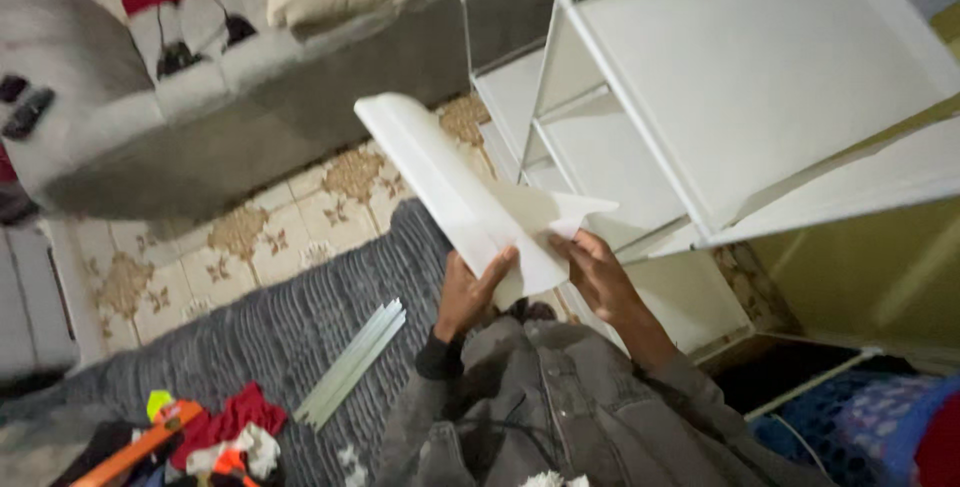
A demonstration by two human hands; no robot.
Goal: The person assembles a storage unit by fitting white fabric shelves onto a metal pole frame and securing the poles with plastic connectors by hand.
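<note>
Assembly of the white shelf unit [740, 87] appears partly complete. The frame stands beside the person, with several flat panels already fitted between thin white uprights, forming open compartments. At least one panel is not yet mounted: a long white panel [470, 197] is in the hands, held clear of the frame, its far end pointing up and away toward the grey sofa [200, 117]. A bundle of pale rods [352, 362] lies unused on the grey rug [290, 327], well apart from the unit, which suggests that more framing parts remain to be fitted.

Hand pose:
- Left hand [470, 292]: closed around the near end of the panel, thumb on top, fingers wrapped beneath. The forearm rises from a dark cuff.
- Right hand [595, 267]: also gripping the near end, at the edge nearer the shelf unit, fingers curled over the panel, wrist bent slightly inward.

Both hands hold the same end, so the panel projects forward unsupported along most of its length. Its near corner lies just beside the lower compartments of the unit, though contact cannot be confirmed.

Surroundings: patterned floor tiles [300, 217] show between rug and sofa. Red cloth [235, 412] and an orange tool [135, 452] lie at the lower left, away from both hands.
</note>
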